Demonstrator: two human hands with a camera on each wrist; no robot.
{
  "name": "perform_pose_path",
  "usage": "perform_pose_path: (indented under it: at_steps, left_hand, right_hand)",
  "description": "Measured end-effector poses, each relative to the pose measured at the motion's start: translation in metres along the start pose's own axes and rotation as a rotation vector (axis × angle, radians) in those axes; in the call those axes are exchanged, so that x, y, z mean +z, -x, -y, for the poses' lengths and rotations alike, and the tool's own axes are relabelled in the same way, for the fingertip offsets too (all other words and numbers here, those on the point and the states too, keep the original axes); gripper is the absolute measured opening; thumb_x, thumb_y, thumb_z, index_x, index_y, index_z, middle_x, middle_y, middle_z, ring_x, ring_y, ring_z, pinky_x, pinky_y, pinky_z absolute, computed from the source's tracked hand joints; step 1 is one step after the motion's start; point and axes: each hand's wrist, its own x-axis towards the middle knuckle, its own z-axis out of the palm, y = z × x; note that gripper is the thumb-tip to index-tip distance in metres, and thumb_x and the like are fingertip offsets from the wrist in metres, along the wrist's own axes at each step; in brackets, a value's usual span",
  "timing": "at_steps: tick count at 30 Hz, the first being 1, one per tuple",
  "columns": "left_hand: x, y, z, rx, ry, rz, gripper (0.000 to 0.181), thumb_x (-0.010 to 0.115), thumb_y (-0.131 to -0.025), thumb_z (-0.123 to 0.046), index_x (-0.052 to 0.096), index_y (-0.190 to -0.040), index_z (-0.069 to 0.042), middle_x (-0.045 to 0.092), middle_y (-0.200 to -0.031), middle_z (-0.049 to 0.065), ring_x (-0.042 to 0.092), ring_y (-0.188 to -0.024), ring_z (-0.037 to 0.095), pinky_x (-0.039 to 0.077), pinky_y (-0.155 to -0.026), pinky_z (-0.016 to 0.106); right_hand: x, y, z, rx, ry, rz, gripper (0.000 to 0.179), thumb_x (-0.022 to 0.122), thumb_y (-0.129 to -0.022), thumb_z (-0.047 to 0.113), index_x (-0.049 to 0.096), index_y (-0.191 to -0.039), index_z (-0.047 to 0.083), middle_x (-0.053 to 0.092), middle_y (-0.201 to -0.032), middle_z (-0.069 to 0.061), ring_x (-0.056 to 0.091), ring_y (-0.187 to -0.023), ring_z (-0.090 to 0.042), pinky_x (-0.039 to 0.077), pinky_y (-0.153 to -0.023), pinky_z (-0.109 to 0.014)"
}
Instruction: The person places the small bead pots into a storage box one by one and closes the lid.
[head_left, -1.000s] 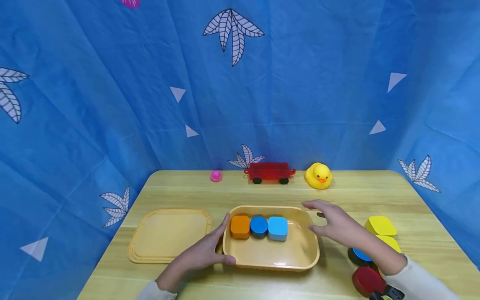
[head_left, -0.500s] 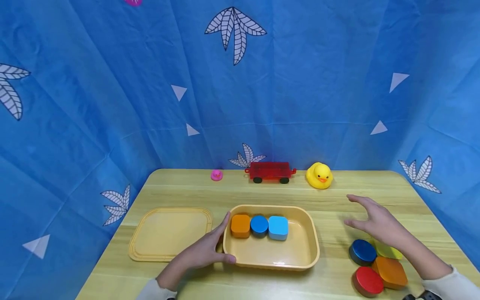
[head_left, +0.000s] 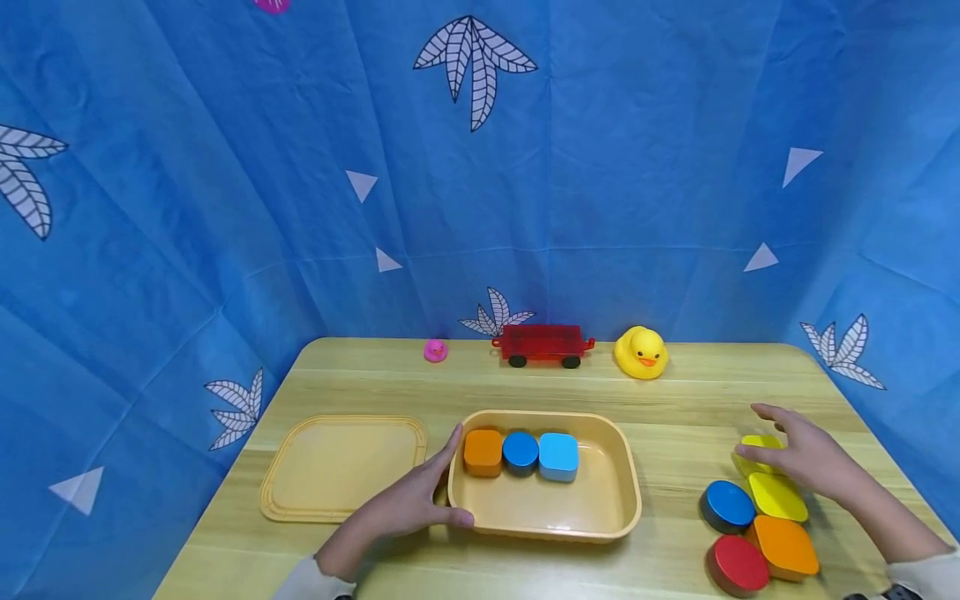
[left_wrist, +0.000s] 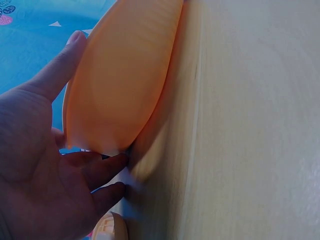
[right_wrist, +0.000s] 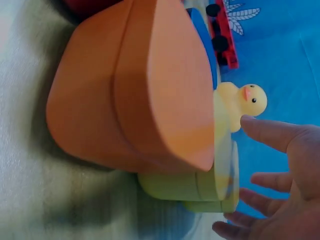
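In the head view my left hand (head_left: 408,497) rests against the left end of a beige plastic tub (head_left: 540,512), its thumb at the front corner and a finger along the end. The left wrist view shows the thumb (left_wrist: 70,62) laid on the tub wall (left_wrist: 125,75). Inside the tub stand an orange rounded-square block (head_left: 483,451), a round blue block (head_left: 521,452) and a light blue block (head_left: 558,455). On the right, my right hand (head_left: 813,454) hovers with fingers spread, holding nothing, over the farther yellow block (head_left: 750,468) and beside the nearer yellow block (head_left: 778,497).
Near the right hand sit a round blue block (head_left: 727,506), an orange block (head_left: 784,546) and a round red block (head_left: 738,564). A beige lid (head_left: 345,467) lies left. Along the back stand a pink duck (head_left: 436,351), a red wagon (head_left: 542,343) and a yellow duck (head_left: 642,352).
My right hand has moved right, from the tub's right end to above the yellow blocks. The left hand, the tub and the blocks in it stay in place.
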Motion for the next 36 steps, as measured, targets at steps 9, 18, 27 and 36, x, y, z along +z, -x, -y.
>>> perform_pose_path:
  at_steps: [9,18,27,36]
  left_hand:
    - [0.001,0.001,0.001,0.002,0.007,-0.007,0.121,0.081,-0.086,-0.048,-0.006,-0.167,-0.022,0.007,-0.173,0.007,0.02,-0.157,0.029,0.022,-0.124,0.054]
    - [0.001,0.0,0.001,-0.003,0.002,-0.008,0.122,0.082,-0.086,-0.048,-0.007,-0.167,-0.025,0.007,-0.173,0.004,0.019,-0.157,0.026,0.021,-0.125,0.052]
    - [0.001,0.0,0.002,0.002,0.001,-0.013,0.122,0.082,-0.086,-0.047,-0.009,-0.165,-0.033,0.008,-0.173,0.005,0.02,-0.157,0.026,0.021,-0.125,0.052]
    - [-0.001,0.001,0.0,0.011,-0.004,-0.008,0.121,0.082,-0.086,-0.049,-0.007,-0.166,-0.029,0.008,-0.173,0.006,0.021,-0.157,0.028,0.023,-0.124,0.052]
  right_hand:
    - [0.004,-0.003,-0.008,0.057,0.008,0.045,0.089,0.067,-0.099,0.047,0.034,-0.144,-0.023,0.042,-0.139,-0.049,0.048,-0.117,-0.065,0.051,-0.088,-0.069]
    - [0.006,-0.003,-0.012,0.097,0.021,0.074,0.09,0.063,-0.099,0.053,0.034,-0.146,-0.018,0.044,-0.137,-0.049,0.049,-0.116,-0.065,0.048,-0.088,-0.072]
    - [0.0,-0.005,-0.01,0.094,0.017,0.045,0.089,0.068,-0.097,0.051,0.036,-0.143,-0.017,0.045,-0.133,-0.052,0.051,-0.111,-0.064,0.052,-0.083,-0.067]
    - [-0.01,0.001,0.012,0.007,0.004,-0.102,0.074,0.066,-0.101,0.038,0.033,-0.147,-0.011,0.038,-0.139,-0.052,0.043,-0.12,-0.069,0.048,-0.085,-0.075]
